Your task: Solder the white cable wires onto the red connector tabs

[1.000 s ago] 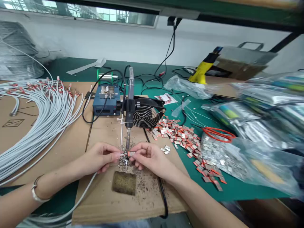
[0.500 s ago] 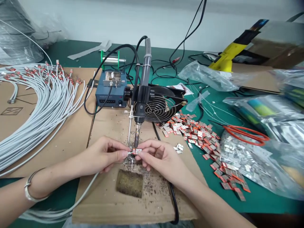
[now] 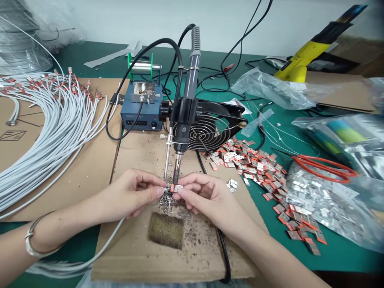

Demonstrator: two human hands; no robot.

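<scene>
My left hand (image 3: 135, 195) pinches the end of a white cable (image 3: 109, 239) between thumb and forefinger; the cable trails from under the palm toward the lower left. Opposite it, my right hand (image 3: 207, 197) grips a small orange-and-silver connector (image 3: 179, 187) by its right end. The cable end meets the connector beneath the tip of a stand-held soldering iron (image 3: 177, 164), which points straight down. A thin metal solder feed tube (image 3: 167, 162) curves in beside the tip. My fingers partly hide the joint, so whether the tip touches it is unclear.
Solder scraps (image 3: 167, 199) and a brown sponge (image 3: 166, 231) lie on the cardboard (image 3: 135, 260). Behind are a blue soldering station (image 3: 141, 108), solder spool (image 3: 141, 66) and fan (image 3: 210, 130). Finished-looking cables (image 3: 60, 132) spread left; loose connectors (image 3: 264, 172) and a yellow heat gun (image 3: 303, 60) are right.
The camera view has shifted slightly. Both hands have raised the cable end and connector a little closer to the iron's tip, which now overlaps the connector in view. Both grips are unchanged.
</scene>
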